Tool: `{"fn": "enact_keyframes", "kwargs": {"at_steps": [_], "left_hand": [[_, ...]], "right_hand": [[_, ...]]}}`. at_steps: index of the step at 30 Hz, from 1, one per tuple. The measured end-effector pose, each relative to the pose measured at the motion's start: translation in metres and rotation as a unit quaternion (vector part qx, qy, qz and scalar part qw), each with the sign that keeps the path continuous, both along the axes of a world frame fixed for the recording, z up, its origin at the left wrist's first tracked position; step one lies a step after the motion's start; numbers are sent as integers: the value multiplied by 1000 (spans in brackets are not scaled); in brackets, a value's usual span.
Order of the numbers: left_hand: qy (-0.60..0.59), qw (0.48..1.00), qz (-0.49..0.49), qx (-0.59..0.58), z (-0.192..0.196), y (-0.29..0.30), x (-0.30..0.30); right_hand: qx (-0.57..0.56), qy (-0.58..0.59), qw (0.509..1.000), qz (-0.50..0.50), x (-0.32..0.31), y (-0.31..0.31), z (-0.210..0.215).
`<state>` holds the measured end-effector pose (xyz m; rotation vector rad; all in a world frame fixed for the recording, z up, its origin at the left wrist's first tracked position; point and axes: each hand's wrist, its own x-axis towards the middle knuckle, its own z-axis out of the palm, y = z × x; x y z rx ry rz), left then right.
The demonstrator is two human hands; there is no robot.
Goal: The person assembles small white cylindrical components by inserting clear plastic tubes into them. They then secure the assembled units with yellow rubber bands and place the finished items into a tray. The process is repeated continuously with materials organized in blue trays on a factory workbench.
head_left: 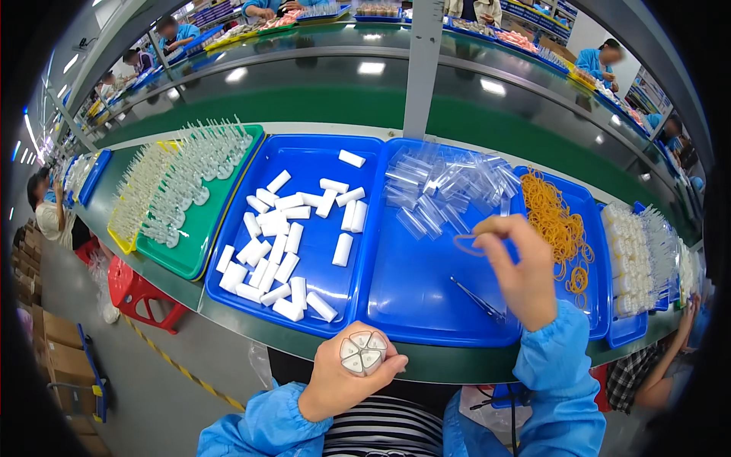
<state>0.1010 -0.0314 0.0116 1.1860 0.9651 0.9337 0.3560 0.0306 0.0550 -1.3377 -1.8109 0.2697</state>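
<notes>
My left hand (346, 373) is closed round a bundle of white wedge-shaped pieces (362, 353), held upright at the table's near edge. Their ends fit together into a circle. Over the middle blue tray (403, 305), my right hand (521, 266) pinches a thin loop, seemingly a rubber band (466, 245), between thumb and forefinger. Below that hand lies a pair of metal tweezers (478, 298). Clear plastic sleeves (442, 183) are heaped at the tray's far end. White wedge-shaped pieces (274, 236) lie scattered in the blue tray to the left.
Orange rubber bands (556, 221) fill part of a blue tray on the right, with stacked white parts (628, 259) beyond. A green tray (186, 263) of clear stemmed parts stands far left. A grey post (422, 76) rises behind the trays. Other people work across the green conveyor (343, 107).
</notes>
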Motion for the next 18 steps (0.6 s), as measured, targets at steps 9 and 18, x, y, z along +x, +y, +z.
{"fn": "enact_keyframes", "kwargs": {"at_steps": [9, 18], "left_hand": [[-90, 984, 79, 134, 0, 12, 16], [-257, 949, -76, -168, 13, 9, 15]], "right_hand": [[-135, 103, 980, 104, -44, -40, 21], [-133, 379, 908, 120, -64, -60, 9]]}}
